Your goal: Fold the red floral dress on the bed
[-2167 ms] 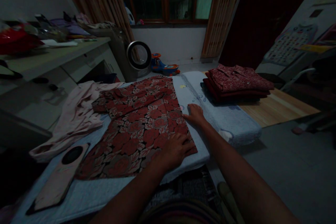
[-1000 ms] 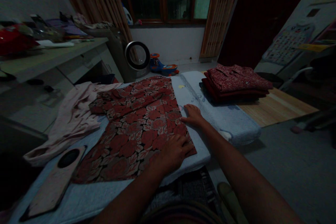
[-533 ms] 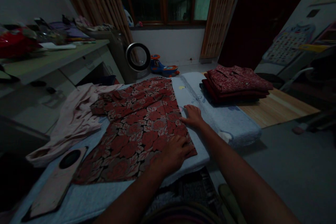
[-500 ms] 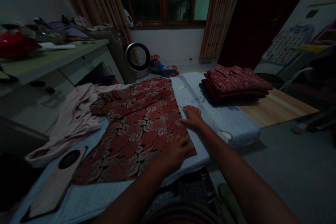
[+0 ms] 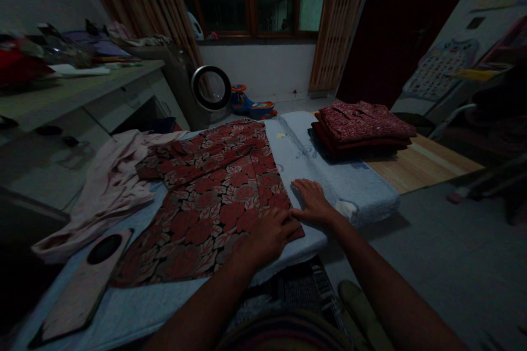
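On the pale padded counter [image 5: 304, 148] in a dim room, the red floral garment [image 5: 214, 197] lies spread and only partly folded, its near right edge pressed by the left hand [image 5: 269, 233] and right hand [image 5: 313, 202], both open-palmed, gripping nothing, while finished folded clothes [image 5: 362, 129] sit beyond.

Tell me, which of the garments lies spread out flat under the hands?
The red floral shirt; the pink garment lies crumpled, the others are a folded stack.
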Motion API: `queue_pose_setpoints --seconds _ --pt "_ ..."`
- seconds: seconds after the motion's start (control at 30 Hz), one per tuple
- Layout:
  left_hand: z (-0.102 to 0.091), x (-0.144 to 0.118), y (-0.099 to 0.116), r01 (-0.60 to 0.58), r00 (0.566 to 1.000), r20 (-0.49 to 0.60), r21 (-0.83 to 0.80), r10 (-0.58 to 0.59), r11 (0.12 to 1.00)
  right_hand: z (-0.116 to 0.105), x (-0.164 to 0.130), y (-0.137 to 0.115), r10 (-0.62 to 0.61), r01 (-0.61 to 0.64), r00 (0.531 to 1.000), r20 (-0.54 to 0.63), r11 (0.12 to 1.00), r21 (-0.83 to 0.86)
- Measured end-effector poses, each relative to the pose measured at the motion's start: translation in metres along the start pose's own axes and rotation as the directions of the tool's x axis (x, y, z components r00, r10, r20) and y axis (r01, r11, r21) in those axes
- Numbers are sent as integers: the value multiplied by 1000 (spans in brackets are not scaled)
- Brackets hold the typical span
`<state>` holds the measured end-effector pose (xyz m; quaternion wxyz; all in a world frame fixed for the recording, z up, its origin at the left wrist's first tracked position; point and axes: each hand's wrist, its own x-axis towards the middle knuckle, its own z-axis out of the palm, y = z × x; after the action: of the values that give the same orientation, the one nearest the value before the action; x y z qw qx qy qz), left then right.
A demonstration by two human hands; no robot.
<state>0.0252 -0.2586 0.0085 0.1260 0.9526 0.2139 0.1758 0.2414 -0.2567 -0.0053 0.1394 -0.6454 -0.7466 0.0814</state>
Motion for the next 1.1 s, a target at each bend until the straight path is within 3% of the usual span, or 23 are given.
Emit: queue_pose_setpoints --seconds 0.17,0.3,0.53,0.87,1.1 --pt "-1 0 0 -16 1000 -18 -26 16 1000 -4 -17 0 13 -14 999 32 1000 10" --pt "0 -1 0 -2 1000 -14 -17 2 1000 -2 -15 4 9 -9 1000 14 1000 7" --pt "-1 0 0 -6 1000 -2 -33 6 999 6 18 7 39 -39 999 -7 999 -31" --pt "-2 -1 1 6 1000 -12 -14 -6 1000 7 78 0 217 -224 972 -90 971 -83" --pt "-2 -1 1 8 1000 -14 -17 -8 1000 5 88 -5 253 -264 958 -132 961 -80"
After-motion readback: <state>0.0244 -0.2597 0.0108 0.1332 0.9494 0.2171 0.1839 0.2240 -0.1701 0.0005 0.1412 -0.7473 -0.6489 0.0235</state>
